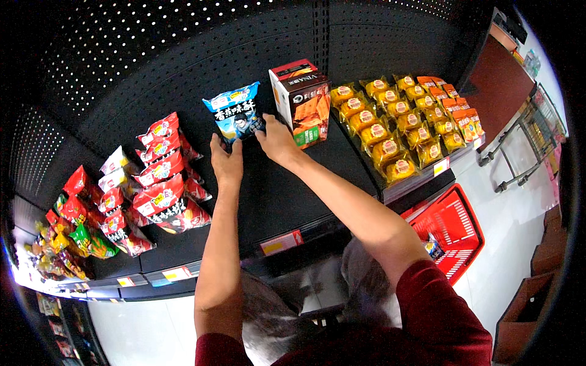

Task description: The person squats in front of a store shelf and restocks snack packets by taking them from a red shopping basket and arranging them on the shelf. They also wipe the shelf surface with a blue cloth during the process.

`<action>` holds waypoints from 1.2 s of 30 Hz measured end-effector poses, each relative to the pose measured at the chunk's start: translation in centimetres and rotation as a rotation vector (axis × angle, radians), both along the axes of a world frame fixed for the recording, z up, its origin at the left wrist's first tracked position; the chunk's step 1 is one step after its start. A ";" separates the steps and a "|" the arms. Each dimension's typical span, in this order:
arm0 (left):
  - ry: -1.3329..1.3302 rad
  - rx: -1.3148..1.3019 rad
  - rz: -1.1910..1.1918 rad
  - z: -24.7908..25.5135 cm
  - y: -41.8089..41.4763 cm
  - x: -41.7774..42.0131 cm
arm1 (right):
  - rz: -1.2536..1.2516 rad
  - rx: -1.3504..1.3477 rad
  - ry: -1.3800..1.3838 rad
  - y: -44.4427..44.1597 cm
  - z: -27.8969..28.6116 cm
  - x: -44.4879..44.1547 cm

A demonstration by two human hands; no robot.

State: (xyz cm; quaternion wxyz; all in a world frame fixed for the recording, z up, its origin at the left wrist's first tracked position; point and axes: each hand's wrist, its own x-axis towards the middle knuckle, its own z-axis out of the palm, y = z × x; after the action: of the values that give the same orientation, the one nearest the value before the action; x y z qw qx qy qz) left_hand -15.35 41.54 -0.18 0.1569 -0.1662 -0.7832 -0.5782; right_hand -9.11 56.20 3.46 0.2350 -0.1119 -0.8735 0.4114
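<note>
A blue snack bag [238, 112] with a printed figure and writing stands nearly upright toward the back of the black shelf [293, 192]. My left hand [226, 161] cups its lower left corner, thumb in front. From the other side my right hand [280, 139] holds the lower right edge, with the fingertips partly behind the bag. Close beside my right hand is a tall brown and white cracker box [309, 107]. To the left, red snack bags [160, 174] stand in a row running front to back.
Yellow wrapped cakes [396, 123] and orange packets [462, 114] fill the shelf's right side. Green bags [91, 242] stand far left. Price tags [281, 242] line the front edge. A red shopping basket [453, 233] is low at right; a wheeled cart [522, 146] stands beyond.
</note>
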 end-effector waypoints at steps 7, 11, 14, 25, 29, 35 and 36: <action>-0.092 0.012 -0.072 1.9 -1.7 4.1 | 0.126 0.089 0.070 -0.2 2.5 6.4; -0.315 0.032 -0.320 3.9 -3.0 7.2 | 0.259 -0.137 0.109 -0.5 5.4 12.3; -0.282 -0.010 -0.440 5.1 -3.4 9.2 | 0.213 -0.195 0.243 0.3 6.0 19.4; -0.369 -0.081 -0.655 5.1 -2.5 12.6 | -0.773 -0.333 -0.152 16.0 -11.2 49.2; -0.425 -0.068 -0.641 4.7 -1.6 14.0 | -0.535 0.000 -0.536 15.9 -20.6 57.1; -0.429 -0.055 -0.655 4.1 -0.8 15.2 | -0.163 -0.309 -0.369 14.9 -28.2 58.6; -0.433 -0.067 -0.647 4.0 -0.8 15.3 | -0.058 -0.129 -0.527 14.5 -28.2 58.8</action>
State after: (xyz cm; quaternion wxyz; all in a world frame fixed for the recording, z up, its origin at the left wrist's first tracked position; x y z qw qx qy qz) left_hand -0.10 40.77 3.83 -0.2079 -0.2840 -0.7237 -0.5937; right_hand 49.72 70.74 -24.76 0.0036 -0.2550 -0.8730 0.4158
